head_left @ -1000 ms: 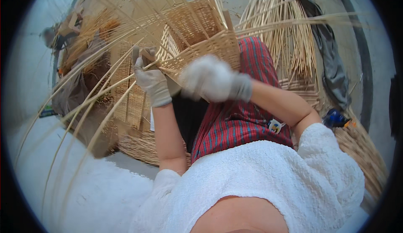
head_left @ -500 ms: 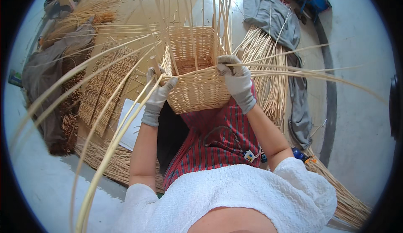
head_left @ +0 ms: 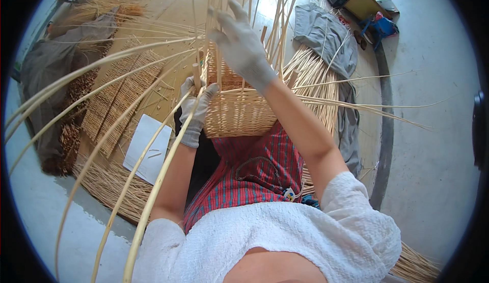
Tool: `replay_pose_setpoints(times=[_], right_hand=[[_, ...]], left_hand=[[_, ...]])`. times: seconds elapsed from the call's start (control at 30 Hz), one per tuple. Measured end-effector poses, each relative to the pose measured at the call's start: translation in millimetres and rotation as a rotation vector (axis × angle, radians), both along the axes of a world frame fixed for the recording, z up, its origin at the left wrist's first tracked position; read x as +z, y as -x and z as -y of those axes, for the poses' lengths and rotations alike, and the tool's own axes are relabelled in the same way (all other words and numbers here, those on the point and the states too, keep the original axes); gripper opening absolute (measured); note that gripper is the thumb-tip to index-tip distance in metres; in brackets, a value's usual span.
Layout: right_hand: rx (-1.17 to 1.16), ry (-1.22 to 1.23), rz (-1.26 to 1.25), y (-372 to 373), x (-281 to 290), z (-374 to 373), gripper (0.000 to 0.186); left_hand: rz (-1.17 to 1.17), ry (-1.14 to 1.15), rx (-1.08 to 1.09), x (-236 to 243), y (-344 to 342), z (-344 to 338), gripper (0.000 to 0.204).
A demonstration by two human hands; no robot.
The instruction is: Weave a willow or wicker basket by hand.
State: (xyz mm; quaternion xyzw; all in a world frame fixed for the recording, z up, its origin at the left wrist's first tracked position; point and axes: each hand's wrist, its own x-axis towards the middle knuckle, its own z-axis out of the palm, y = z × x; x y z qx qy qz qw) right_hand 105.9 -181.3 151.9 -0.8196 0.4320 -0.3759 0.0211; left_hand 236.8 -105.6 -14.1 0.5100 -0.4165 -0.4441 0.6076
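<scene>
A pale tan, box-shaped wicker basket (head_left: 237, 114) sits mid-frame over a lap in red striped cloth (head_left: 229, 194), apparently propped there for support. The person's grey-gloved left hand (head_left: 199, 111) grasps its near left corner, seemingly to steady it; the grey-gloved right hand (head_left: 237, 43), upper centre, is spread among tall pale rods (head_left: 281, 23), contact unclear

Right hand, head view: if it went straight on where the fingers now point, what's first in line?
Probably the thin upright canes at the left side of the woven basket, up and left of the right hand. Depth is unclear; it could pass in front.
</scene>
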Motion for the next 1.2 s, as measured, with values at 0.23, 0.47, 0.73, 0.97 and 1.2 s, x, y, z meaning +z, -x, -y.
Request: replay_pose_setpoints(times=[0.23,0.47,0.73,0.97,1.2], right_hand=[[0.298,-0.282,0.668,20.5,-2.7,-23.3,0.076],[0.009,-0.545,1.285,157.6,-115.7,-105.4,0.031],[0.079,-0.237,0.712,186.4,-91.8,-73.2,0.027],[-0.279,-0.364,0.171,97.7,3.7,7.5,0.036],[-0.148,-0.853,1.048,150.5,-104.9,-164.5,0.031]], left_hand=[[-0.102,-0.112,0.065,0.0,-3.5,1.1,0.053],[-0.186,0.218,0.212,9.6,18.7,-38.3,0.029],[0.632,-0.061,-0.338,52.9,76.5,12.9,0.027],[0.325,-0.349,-0.296,70.7,82.3,5.9,0.041],[0.065,0.027,-0.302,49.3,80.5,-2.8,0.018]])
